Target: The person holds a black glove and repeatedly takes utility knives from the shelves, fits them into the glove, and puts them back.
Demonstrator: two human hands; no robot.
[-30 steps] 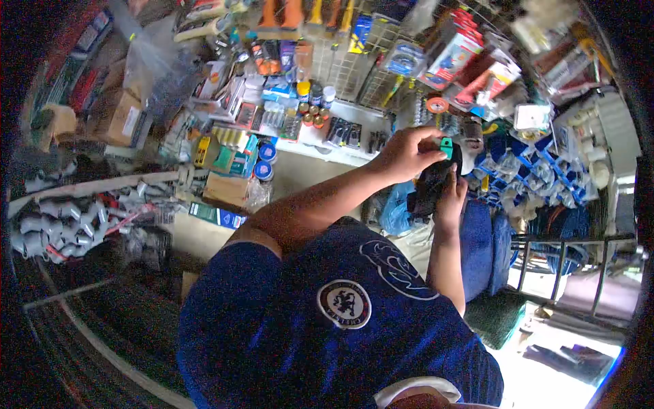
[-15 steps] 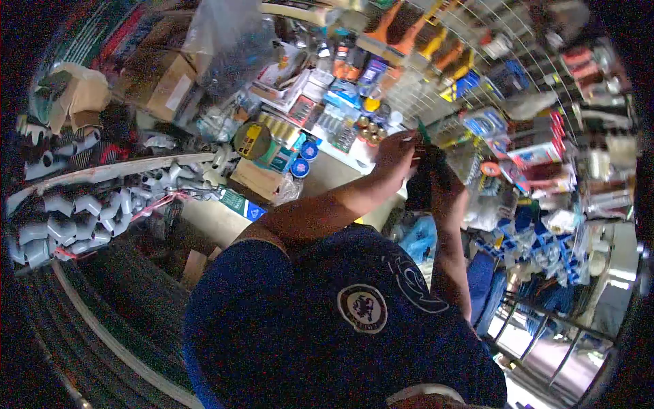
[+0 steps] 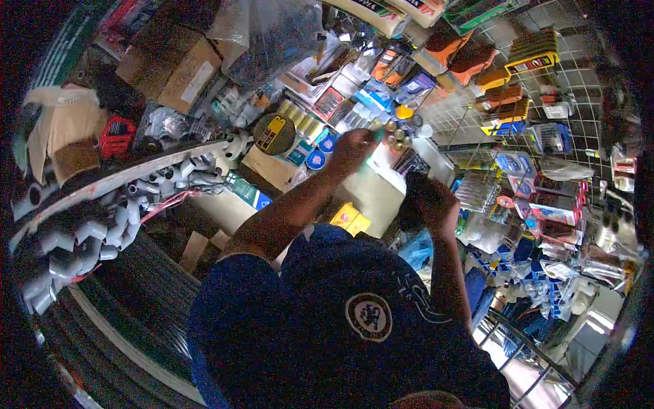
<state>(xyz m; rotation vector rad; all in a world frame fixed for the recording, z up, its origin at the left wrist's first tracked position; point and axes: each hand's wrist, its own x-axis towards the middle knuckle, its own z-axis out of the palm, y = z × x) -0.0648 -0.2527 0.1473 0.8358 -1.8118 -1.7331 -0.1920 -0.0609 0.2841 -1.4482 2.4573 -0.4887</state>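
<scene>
My left hand (image 3: 355, 151) reaches over the counter (image 3: 371, 194), its fingers closed near a small greenish thing (image 3: 377, 138) that is too blurred to name. Just beyond its fingertips stand several brass-coloured cylinders (image 3: 398, 136). To the right, my right hand (image 3: 439, 208) is closed on a black object (image 3: 414, 201) that hangs down beside the counter; its kind is not clear. A yellow box (image 3: 350, 218) lies close to my chest, between my forearms. Blue round tins (image 3: 316, 159) sit left of my left hand.
Grey pipe fittings (image 3: 88, 235) fill a shelf on the left. A cardboard box (image 3: 170, 75) stands at the back left. Brushes (image 3: 531, 51) and packaged goods hang on a wire grid (image 3: 470, 119) at the right. A blue plastic bag (image 3: 415, 251) is below my right hand.
My hands were together and have moved apart. The left has gone left and slightly down toward the counter; the right has lowered with the black object. The view has shifted, revealing the yellow box.
</scene>
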